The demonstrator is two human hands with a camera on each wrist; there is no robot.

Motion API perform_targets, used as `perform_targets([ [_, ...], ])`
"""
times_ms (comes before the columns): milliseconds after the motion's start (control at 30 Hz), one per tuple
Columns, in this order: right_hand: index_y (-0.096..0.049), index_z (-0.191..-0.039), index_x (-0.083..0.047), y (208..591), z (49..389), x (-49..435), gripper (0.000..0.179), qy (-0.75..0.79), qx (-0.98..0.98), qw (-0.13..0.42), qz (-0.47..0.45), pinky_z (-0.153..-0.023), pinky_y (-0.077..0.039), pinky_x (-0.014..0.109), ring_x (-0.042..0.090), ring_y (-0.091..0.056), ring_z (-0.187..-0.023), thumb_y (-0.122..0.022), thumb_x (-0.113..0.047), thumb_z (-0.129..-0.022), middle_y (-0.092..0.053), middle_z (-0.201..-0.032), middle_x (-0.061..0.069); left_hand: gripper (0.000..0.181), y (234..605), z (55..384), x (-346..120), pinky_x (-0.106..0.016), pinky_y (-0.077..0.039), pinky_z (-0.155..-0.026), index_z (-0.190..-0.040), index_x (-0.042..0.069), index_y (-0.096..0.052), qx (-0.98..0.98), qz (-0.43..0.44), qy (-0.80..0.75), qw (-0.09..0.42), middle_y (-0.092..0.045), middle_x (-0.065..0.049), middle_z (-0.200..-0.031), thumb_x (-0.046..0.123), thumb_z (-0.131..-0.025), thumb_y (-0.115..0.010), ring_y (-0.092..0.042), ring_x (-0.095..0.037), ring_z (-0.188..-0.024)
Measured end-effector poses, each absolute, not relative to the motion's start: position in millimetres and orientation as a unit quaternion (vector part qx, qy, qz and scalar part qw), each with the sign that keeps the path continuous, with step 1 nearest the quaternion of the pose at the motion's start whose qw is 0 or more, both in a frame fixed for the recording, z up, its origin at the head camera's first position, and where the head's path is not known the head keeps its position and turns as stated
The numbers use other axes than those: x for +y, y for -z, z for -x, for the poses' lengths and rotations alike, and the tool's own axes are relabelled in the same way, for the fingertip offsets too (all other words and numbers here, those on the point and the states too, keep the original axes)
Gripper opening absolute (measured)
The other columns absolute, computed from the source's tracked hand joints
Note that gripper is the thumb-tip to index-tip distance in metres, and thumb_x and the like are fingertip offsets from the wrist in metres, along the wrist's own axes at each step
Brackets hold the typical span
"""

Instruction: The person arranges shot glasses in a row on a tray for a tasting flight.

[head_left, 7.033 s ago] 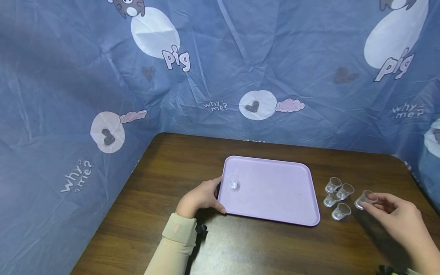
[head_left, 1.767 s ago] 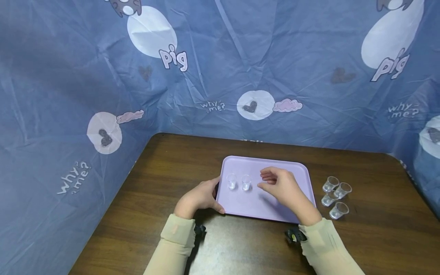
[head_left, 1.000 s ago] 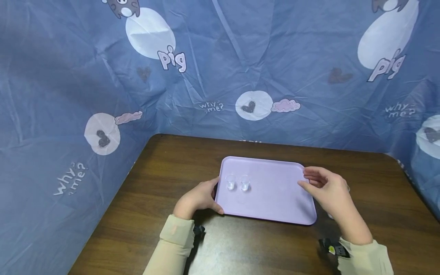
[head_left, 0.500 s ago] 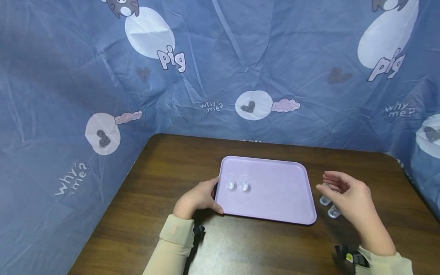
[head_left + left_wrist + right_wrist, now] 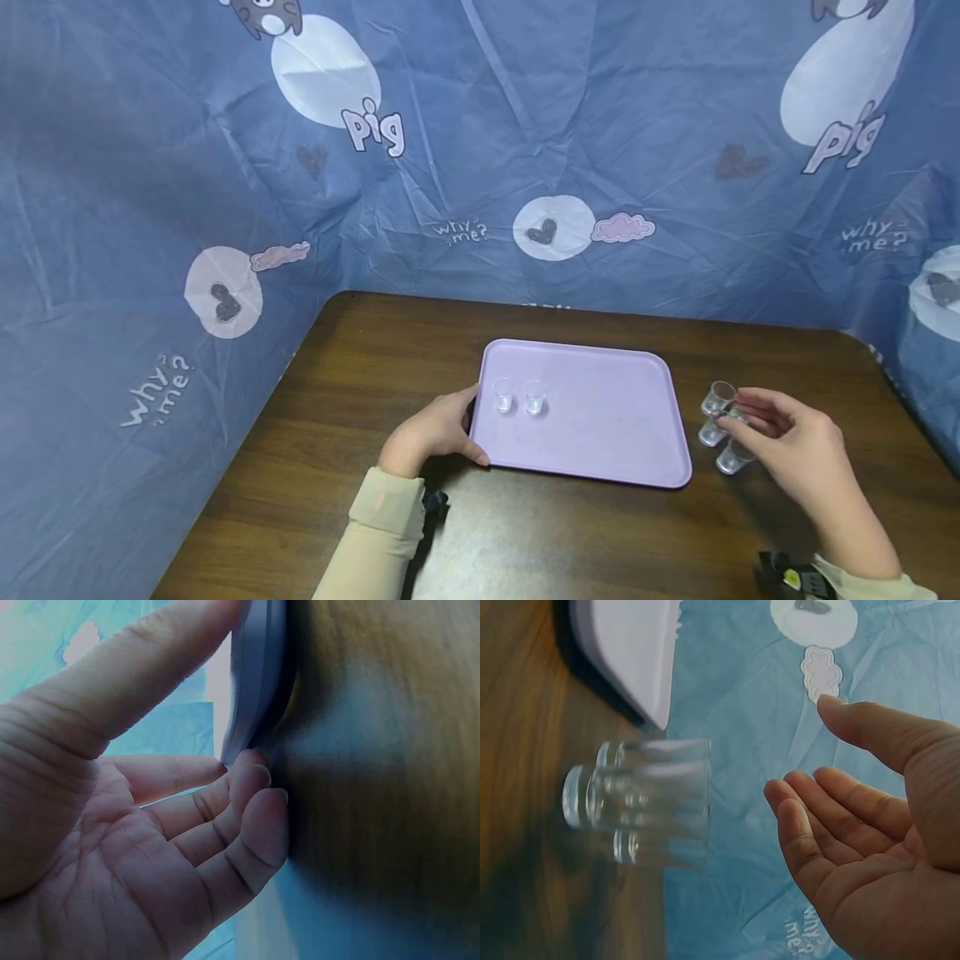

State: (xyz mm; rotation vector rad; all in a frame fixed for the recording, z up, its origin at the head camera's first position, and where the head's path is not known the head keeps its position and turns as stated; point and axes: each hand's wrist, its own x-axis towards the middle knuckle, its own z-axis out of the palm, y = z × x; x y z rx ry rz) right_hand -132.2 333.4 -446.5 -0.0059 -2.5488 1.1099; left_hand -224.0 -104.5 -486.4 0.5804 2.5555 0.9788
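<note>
My left hand (image 5: 431, 433) holds the front left corner of a lilac tray (image 5: 600, 437), thumb at the front rim and fingers along the left side. In the left wrist view, its thumb and curled fingertips meet the tray edge (image 5: 253, 682). Two small clear shot glasses (image 5: 534, 400) stand side by side on the tray's left part. To the right of the tray, my right hand (image 5: 802, 450) hovers by a cluster of several more shot glasses (image 5: 717, 400), partly hiding them. In the right wrist view, its fingers are spread apart from the upright glasses (image 5: 652, 795), with nothing between them.
The dark wooden table (image 5: 585, 533) bears the tray and glasses. Behind and to the left hangs a blue printed cloth (image 5: 450, 167). The clustered glasses stand close together, just off the tray's right rim.
The glass my right hand held earlier now stands on the tray beside the first. Empty, that hand has moved right, from over the tray to the cluster. My left hand stays put.
</note>
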Motion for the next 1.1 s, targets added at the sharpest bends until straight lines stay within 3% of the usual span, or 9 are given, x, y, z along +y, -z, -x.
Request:
perform_targets([
  [400, -0.067, -0.123, 0.005, 453.5, 120.3, 355.1, 0.057, -0.345, -0.928, 0.138, 0.03, -0.067, -0.046, 0.008, -0.017, -0.054, -0.083, -0.089, -0.028, -0.081, -0.07, -0.113, 0.024, 0.117, 485.4, 223.4, -104.0, -0.041, -0.049, -0.085, -0.155, 0.002, -0.038, 0.9, -0.203, -0.347, 0.171, -0.066, -0.01, -0.112, 0.015, -0.058, -0.102, -0.059, -0.021, -0.09],
  [600, -0.067, -0.122, 0.006, 462.6, 115.4, 358.3, 0.059, -0.335, -0.933, 0.123, 0.034, -0.067, -0.047, 0.008, -0.016, -0.054, -0.082, -0.089, -0.03, -0.081, -0.069, -0.114, 0.025, 0.12, 487.0, 223.2, -105.0, -0.04, -0.049, -0.083, -0.156, 0.0, -0.035, 0.901, -0.2, -0.343, 0.173, -0.066, -0.008, -0.104, 0.016, -0.058, -0.102, -0.059, -0.02, -0.085],
  [933, -0.071, -0.114, 0.004, 473.7, 111.7, 361.6, 0.053, -0.331, -0.938, 0.1, 0.03, -0.065, -0.047, 0.01, -0.005, -0.062, -0.08, -0.091, -0.029, -0.079, -0.072, -0.108, 0.022, 0.116, 486.2, 223.1, -105.2, -0.039, -0.05, -0.08, -0.154, 0.0, -0.039, 0.898, -0.204, -0.35, 0.171, -0.066, -0.008, -0.1, 0.015, -0.058, -0.102, -0.06, -0.021, -0.084],
  [1100, -0.072, -0.112, 0.004, 477.1, 112.7, 363.6, 0.051, -0.319, -0.944, 0.081, 0.027, -0.064, -0.048, 0.013, 0.004, -0.065, -0.079, -0.091, -0.03, -0.079, -0.073, -0.104, 0.019, 0.116, 485.0, 222.2, -104.7, -0.041, -0.049, -0.084, -0.154, 0.0, -0.038, 0.898, -0.202, -0.351, 0.173, -0.066, -0.009, -0.107, 0.015, -0.058, -0.102, -0.06, -0.021, -0.088],
])
